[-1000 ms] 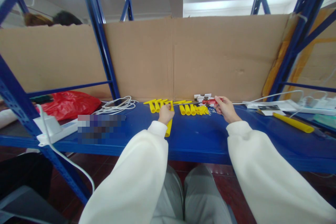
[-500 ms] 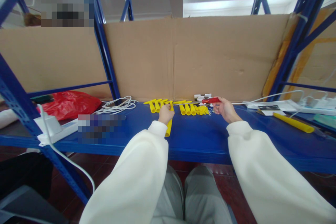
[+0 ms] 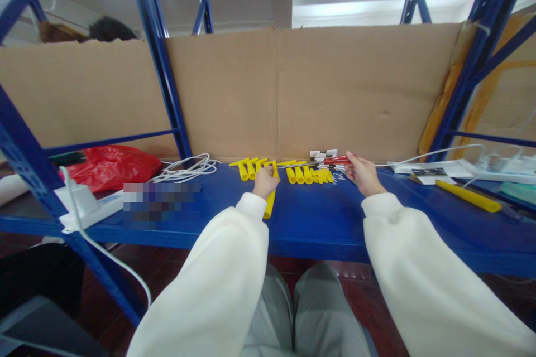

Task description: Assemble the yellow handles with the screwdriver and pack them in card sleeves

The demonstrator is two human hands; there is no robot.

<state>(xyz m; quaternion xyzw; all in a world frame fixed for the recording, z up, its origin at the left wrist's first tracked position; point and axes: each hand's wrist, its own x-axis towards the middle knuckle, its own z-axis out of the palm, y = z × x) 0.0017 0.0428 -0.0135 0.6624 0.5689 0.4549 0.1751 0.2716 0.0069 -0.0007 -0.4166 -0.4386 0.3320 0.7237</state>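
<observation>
My left hand (image 3: 264, 182) is closed around a yellow plastic tubular piece (image 3: 270, 204), whose open round end points toward me. My right hand (image 3: 363, 175) grips the far end of the red handle of a screwdriver (image 3: 336, 160). Its thin metal shaft runs left toward the top of the held piece; whether the tip touches a screw is too small to tell. Several similar yellow T-shaped pieces (image 3: 243, 170) lie left of my left hand. More yellow tubes (image 3: 300, 174) lie to the right, beside a pile of small yellow parts (image 3: 322, 176).
Tiny pale bits (image 3: 338, 176) lie by the small parts. Behind the blue shelf (image 3: 314, 223) stands a cardboard wall (image 3: 335, 89). White cable (image 3: 190, 166), a red bag (image 3: 113, 166) and a power strip (image 3: 98, 209) are at left; a yellow tube-like piece (image 3: 468, 196) lies at right.
My right hand has shifted slightly right, its fingers changing position on the screwdriver handle, which has turned a little. My left hand and the yellow piece stay nearly still.
</observation>
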